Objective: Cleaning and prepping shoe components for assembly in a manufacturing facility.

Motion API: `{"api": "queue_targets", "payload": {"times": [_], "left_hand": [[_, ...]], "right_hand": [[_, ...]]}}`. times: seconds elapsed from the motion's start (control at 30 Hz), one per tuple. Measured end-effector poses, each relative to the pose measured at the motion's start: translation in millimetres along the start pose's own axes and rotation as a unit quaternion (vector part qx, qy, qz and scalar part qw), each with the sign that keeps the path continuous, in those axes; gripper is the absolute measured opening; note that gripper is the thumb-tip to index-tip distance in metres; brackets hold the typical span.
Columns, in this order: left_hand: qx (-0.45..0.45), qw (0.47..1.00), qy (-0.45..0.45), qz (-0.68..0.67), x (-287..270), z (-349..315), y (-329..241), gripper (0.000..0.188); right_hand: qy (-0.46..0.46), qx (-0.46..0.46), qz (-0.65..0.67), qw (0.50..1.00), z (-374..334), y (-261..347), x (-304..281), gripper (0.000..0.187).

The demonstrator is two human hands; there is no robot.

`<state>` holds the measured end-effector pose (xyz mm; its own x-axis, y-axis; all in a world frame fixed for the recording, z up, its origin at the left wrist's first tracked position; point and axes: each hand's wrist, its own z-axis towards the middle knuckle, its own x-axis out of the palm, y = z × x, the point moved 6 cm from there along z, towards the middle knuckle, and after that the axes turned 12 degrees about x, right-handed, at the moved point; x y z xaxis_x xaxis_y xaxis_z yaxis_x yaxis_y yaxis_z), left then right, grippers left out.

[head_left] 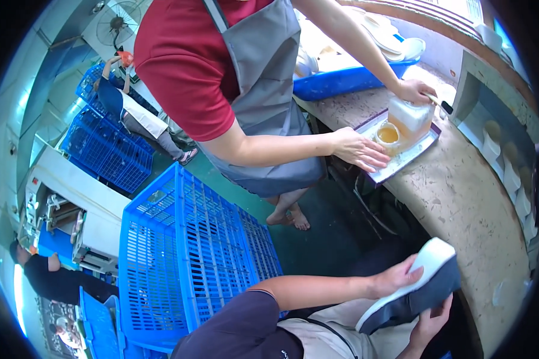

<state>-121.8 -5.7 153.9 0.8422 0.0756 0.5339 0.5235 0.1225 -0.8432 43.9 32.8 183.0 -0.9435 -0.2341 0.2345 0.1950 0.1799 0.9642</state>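
Note:
A shoe (410, 293), dark with a thick white sole band, is tilted above my lap between both hands. My left hand (395, 279) is closed on its white edge, the thumb pressed on top. From below, my right hand (431, 323) grips the dark side with its fingers bent against it. Part of the right fingers is hidden by the shoe.
A co-worker in a red shirt and grey apron stands ahead, hands at a tray (407, 157) with a jar (388, 134) and a clear container (410, 119). The worktable (455, 197) runs along my right. Blue crates (185, 257) stand left; a blue bin (341, 87) holds pale pieces.

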Motion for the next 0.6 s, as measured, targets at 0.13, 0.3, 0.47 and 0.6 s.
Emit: {"api": "queue_targets", "payload": {"times": [0.13, 0.3, 0.47, 0.6], "left_hand": [[-0.026, 0.999, -0.006, 0.036, -1, -12, 3, 0.068], [0.02, 0.996, -0.028, 0.076, -15, -10, -14, 0.077], [0.172, 0.901, 0.064, 0.392, 20, -25, -56, 0.089], [0.085, 0.947, 0.039, 0.309, 28, -6, -34, 0.093]], "right_hand": [[0.062, 0.039, -0.213, 0.974, 9, 0, -11, 0.048], [-0.087, -0.059, -0.38, 0.919, 8, 4, 6, 0.051], [-0.138, -0.12, -0.375, 0.909, 4, 11, 8, 0.042], [-0.086, -0.07, -0.374, 0.921, 0, 24, 1, 0.055]]}}
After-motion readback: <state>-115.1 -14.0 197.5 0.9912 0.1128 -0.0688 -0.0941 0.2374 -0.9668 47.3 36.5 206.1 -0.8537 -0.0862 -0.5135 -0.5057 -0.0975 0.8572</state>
